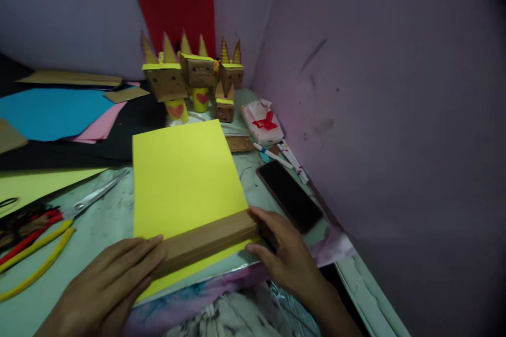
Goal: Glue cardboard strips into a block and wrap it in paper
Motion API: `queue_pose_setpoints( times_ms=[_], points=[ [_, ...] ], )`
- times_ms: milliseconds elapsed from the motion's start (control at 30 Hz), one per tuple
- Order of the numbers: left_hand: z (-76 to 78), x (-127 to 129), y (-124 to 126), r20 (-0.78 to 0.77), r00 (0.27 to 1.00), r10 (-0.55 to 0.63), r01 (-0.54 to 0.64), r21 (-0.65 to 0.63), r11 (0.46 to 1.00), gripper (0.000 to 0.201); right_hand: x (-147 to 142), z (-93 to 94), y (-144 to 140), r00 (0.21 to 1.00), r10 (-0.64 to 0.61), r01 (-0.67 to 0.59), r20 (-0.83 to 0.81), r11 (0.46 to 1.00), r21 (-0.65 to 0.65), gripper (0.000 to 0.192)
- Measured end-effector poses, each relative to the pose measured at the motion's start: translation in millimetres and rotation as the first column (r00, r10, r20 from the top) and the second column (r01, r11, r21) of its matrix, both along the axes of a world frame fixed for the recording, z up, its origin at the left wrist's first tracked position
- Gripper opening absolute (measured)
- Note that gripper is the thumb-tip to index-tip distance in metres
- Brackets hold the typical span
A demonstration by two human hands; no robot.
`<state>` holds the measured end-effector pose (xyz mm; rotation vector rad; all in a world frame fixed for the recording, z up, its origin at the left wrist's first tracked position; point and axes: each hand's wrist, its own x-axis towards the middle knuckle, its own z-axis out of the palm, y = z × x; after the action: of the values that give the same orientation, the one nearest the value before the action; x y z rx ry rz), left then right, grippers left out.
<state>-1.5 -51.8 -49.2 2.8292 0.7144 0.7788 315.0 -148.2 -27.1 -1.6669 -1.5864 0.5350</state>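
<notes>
A yellow paper sheet (185, 174) lies on the pale table (103, 221). Across its near end rests a long brown box-like block (205, 242). My left hand (114, 279) lies flat, fingers pressing on the block's left end and the sheet. My right hand (284, 253) touches the block's right end with thumb and fingertips. Neither hand lifts the block.
Several brown-and-yellow paper figures (193, 79) stand at the back. A black phone (290, 195), markers (290, 158) and a white pouch (261, 122) lie right. Scissors (95, 197), yellow and red strips (35, 253), and blue, pink, yellow sheets (51, 113) lie left. Wall close on the right.
</notes>
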Motion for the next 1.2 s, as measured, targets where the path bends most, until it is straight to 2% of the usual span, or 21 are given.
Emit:
queue_pose_setpoints(
  times_ms=[33,100,167,200,300,367,467,567,700,933,1100,1200],
  points=[
    [5.1,3.4,-2.1,-0.021,1.0,-0.017,0.017,0.006,1.0,0.046,0.1,-3.5,-0.5,1.0,-0.009,0.009,0.023,1.0,0.005,0.044],
    [15.0,5.6,-5.6,-0.029,0.995,0.092,-0.094,-0.081,0.992,0.041,3.2,-11.3,-2.4,0.997,0.014,-0.016,0.08,0.999,0.029,0.036],
    [24.6,-0.8,-6.9,0.012,0.987,0.16,-0.156,-0.169,0.973,0.039,9.2,-19.3,-3.5,0.985,0.076,-0.084,0.153,0.995,0.045,0.035],
    [29.5,-6.9,-7.2,0.047,0.98,0.193,-0.181,-0.192,0.965,0.038,12.8,-23.0,-3.3,0.984,0.069,-0.081,0.167,0.995,0.062,0.036],
    [42.4,-28.6,-11.1,0.202,0.903,0.378,-0.338,-0.208,0.918,0.025,22.1,-30.9,-1.4,0.969,0.099,-0.124,0.228,0.988,0.097,0.036],
    [46.9,-38.1,-17.6,0.26,0.862,0.436,-0.394,-0.198,0.897,0.015,25.3,-32.9,-1.0,0.947,0.13,-0.172,0.294,0.978,0.12,0.037],
    [45.1,-39.0,-30.5,0.295,0.861,0.414,-0.373,-0.185,0.909,0.009,24.9,-33.1,-2.1,0.937,0.087,-0.143,0.339,0.979,0.145,0.035],
    [37.6,-32.0,-40.5,0.319,0.871,0.373,-0.334,-0.172,0.927,0.01,21.4,-33.1,-2.7,0.952,0.04,-0.088,0.304,0.985,0.147,0.035],
    [31.0,-26.4,-43.1,0.351,0.877,0.327,-0.291,-0.153,0.944,0.011,19.4,-33.0,-1.2,0.94,0.008,-0.067,0.34,0.985,0.161,0.037],
    [25.4,-20.8,-48.4,0.353,0.898,0.262,-0.22,-0.154,0.963,0.015,26.5,-35.9,-0.1,0.928,0.048,-0.131,0.37,0.97,0.203,0.036],
    [17.5,-18.6,-51.8,0.345,0.892,0.293,-0.247,-0.17,0.954,0.015,27.5,-38.8,-0.5,0.946,0.036,-0.107,0.321,0.972,0.207,0.035],
    [14.0,-18.3,-52.1,0.333,0.895,0.298,-0.257,-0.161,0.953,0.014,25.1,-38.0,0.5,0.944,0.059,-0.137,0.324,0.965,0.223,0.033]
  ],
)
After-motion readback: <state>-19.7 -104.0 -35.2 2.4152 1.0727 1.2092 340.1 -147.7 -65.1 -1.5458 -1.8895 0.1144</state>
